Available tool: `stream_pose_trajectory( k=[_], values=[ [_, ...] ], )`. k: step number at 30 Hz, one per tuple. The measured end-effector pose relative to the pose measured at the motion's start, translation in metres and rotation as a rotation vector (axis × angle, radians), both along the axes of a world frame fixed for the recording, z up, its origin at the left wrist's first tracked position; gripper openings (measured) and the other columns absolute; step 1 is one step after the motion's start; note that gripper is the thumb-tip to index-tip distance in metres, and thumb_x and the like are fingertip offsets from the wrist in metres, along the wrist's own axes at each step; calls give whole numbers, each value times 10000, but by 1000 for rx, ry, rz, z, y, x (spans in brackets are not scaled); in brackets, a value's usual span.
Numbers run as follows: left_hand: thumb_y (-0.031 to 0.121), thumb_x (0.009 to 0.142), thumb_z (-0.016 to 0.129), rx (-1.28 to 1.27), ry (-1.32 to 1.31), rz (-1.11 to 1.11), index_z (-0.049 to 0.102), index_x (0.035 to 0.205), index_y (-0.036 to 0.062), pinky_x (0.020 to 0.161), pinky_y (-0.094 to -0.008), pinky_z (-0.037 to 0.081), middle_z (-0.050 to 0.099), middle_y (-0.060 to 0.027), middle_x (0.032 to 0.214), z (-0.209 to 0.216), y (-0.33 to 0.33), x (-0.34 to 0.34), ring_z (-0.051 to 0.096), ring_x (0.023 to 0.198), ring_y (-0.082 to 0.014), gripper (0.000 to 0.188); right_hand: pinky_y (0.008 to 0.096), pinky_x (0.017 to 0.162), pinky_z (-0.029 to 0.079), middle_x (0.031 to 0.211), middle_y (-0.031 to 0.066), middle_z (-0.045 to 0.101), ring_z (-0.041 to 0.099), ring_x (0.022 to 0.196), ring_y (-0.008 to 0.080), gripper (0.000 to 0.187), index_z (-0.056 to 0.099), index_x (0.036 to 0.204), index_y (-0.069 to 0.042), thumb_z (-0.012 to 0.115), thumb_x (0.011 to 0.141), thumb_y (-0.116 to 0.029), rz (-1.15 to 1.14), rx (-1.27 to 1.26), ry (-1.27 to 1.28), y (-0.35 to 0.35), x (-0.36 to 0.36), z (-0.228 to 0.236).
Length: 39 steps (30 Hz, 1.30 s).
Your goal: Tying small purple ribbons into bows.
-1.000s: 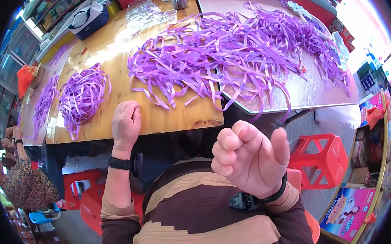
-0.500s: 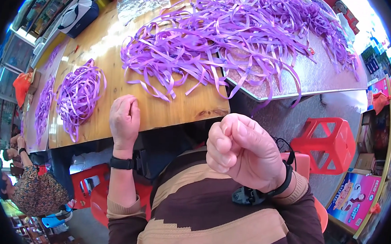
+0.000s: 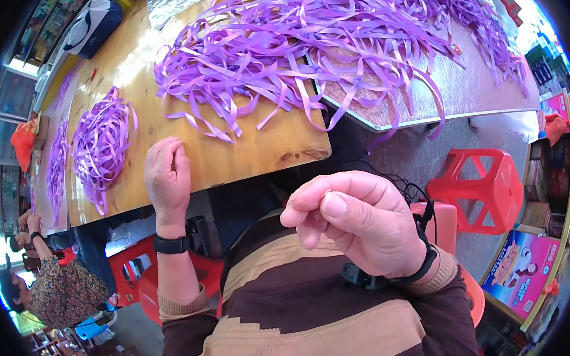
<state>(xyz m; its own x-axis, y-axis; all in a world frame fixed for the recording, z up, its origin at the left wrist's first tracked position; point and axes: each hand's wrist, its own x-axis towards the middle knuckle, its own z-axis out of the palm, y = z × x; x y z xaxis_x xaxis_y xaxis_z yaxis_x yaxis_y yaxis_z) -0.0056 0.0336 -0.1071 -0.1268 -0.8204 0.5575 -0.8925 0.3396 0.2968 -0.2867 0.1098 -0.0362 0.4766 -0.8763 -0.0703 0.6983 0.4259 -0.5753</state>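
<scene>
My left hand rests by the front edge of the wooden table, fingers curled inward, so whatever may be in them is hidden. Raised in front of my striped sweater, my right hand is closed, its thumb bent against the curled fingers; anything in that pinch is too small to make out. To the left of my left hand lies a bundle of purple ribbon straps. A much larger heap of purple ribbon straps spreads over the tabletop beyond both hands.
A second, pale-topped table adjoins on the right. Red plastic stools stand at the right and lower left. Clear plastic wrap and a dark blue bag lie at the back left. Another person sits at the far left.
The view has shifted, so the tables and straps appear farther left. In my right hand the fingers have straightened somewhat and the thumb has moved along them. My left hand stays by the table edge.
</scene>
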Motion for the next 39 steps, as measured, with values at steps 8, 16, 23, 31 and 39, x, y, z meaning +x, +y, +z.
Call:
stream_pose_trajectory(
  k=[8,16,23,31,39],
  values=[
    [6,784,534,10,-23,11,586,855,-15,788,-329,443,597,-135,905,0,0,-1,571,867,-267,90,265,726,475,983,169,591,590,790,168,227,558,1033,39,466,891,-113,-19,-20,44,-4,-4,-8],
    [5,784,532,33,-8,21,589,865,-12,793,-328,441,600,-133,911,0,0,-3,568,883,-267,100,264,721,474,990,165,587,582,781,163,212,567,1019,38,468,882,-90,-38,-4,80,-9,-9,-16],
    [17,802,540,29,-39,27,593,872,-11,797,-322,438,605,-126,922,-2,-2,-3,566,885,-254,92,257,691,466,907,136,595,561,735,142,192,586,951,38,462,877,-88,-136,-4,275,-7,-28,-29],
    [27,812,544,25,-78,46,597,869,-11,789,-321,442,608,-121,919,-4,-3,-2,573,874,-245,86,228,554,389,701,51,591,520,591,104,251,589,809,0,525,868,-235,-405,195,1145,-46,-122,-159],
    [27,806,545,28,-54,68,594,875,-8,798,-327,438,604,-123,924,-2,0,-1,570,882,-251,91,376,729,459,908,139,616,593,840,288,226,565,987,-28,564,782,-123,-879,-599,1700,-97,-156,-287]
  ],
)
